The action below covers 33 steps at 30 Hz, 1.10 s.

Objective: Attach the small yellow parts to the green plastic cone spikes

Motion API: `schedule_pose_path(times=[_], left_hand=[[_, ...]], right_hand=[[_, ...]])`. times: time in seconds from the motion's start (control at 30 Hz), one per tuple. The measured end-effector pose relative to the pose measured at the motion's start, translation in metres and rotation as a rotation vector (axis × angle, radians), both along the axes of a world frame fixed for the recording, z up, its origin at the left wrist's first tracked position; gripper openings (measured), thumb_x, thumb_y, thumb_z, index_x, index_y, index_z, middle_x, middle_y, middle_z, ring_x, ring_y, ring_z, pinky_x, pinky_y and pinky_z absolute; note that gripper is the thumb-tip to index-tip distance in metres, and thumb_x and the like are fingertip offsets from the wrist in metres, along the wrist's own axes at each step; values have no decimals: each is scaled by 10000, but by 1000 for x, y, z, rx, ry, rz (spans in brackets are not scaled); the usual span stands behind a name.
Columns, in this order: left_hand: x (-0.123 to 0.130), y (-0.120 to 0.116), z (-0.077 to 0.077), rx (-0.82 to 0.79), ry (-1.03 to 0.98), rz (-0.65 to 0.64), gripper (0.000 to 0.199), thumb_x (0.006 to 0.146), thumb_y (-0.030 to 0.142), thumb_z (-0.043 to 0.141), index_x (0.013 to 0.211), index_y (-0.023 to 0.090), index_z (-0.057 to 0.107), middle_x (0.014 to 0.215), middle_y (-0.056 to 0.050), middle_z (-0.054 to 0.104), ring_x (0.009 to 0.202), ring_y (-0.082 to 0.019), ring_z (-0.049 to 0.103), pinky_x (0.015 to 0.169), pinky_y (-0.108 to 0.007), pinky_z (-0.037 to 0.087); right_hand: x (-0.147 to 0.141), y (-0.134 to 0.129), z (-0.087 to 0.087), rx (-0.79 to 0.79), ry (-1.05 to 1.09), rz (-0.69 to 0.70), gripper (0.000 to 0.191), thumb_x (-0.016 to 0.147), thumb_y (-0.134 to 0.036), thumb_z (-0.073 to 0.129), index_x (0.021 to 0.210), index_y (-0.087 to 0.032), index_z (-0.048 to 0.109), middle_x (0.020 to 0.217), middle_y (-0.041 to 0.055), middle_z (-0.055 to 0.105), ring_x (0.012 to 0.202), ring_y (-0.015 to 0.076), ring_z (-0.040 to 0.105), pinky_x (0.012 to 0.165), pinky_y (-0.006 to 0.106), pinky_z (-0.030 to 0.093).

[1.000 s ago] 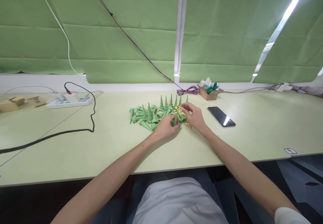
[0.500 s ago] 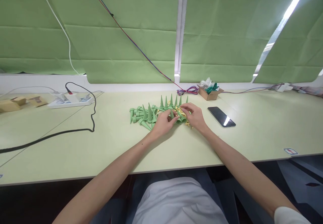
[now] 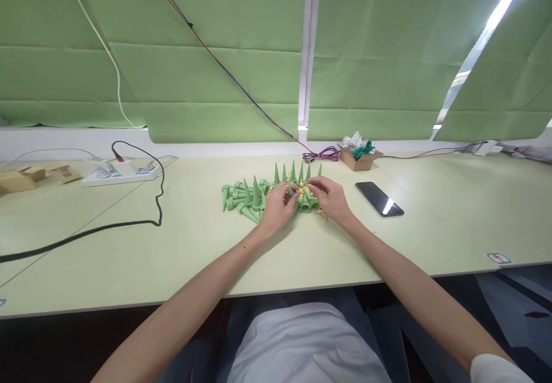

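Observation:
Several green cones [image 3: 256, 194] stand and lie in a cluster on the pale table, some upright with tips up, others on their sides. Small yellow pieces [image 3: 301, 192] are scattered among them between my hands. My left hand [image 3: 278, 206] is closed on a green cone, whose tip shows between thumb and fingers. Just to the right, my right hand [image 3: 331, 198] pinches at the edge of the yellow pieces; what is between its fingertips is too small to make out.
A black phone [image 3: 379, 199] lies right of my right hand. Behind it is a cardboard box [image 3: 359, 161] with plastic and green material. A power strip [image 3: 121, 175], black cable [image 3: 158, 199] and cardboard pieces [image 3: 64, 173] are at the left.
My left hand has turned and shifted slightly left and up with the cone, away from the open cone ends. My right hand has barely moved.

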<state>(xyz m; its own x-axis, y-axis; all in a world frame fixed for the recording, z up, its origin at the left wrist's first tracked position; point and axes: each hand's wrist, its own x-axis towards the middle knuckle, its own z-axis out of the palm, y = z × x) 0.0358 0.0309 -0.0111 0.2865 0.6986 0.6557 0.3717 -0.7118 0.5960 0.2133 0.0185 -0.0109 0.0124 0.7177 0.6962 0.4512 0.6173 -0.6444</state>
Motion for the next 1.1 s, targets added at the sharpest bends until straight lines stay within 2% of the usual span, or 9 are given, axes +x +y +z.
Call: schedule_pose_path(times=[0.27,0.7,0.87,1.1], left_hand=[[1,-2,2,-6,-22,0,104,925,249,555,929,189,639,906,-30,671,651,-119,559,625,-268,467],[2,-4,-1,-18,-3,-22,187,942,327,543,949,186,666,909,-41,676,642,-115,556,635,-267,466],[3,-6,1,-40,-28,-39,175,931,315,549,934,182,664,913,-41,688,626,-112,552,616,-267,460],[5,-10,8,-234,-189,-39,180,889,351,592,863,176,626,873,-42,676,614,-118,582,552,-250,462]], right_hand=[[-1,0,-1,-25,-11,36,217,920,-337,546,916,-185,700,906,66,730,771,185,659,739,316,534],[-3,-3,-2,-104,-33,68,305,930,-451,543,852,-200,698,750,46,690,629,173,613,610,290,508],[-3,-6,1,-109,-62,74,328,948,-460,516,857,-197,690,743,48,689,654,181,630,615,291,502],[-4,-6,-1,-97,-87,114,254,936,-393,544,1018,-195,680,910,73,738,792,200,692,710,315,533]])
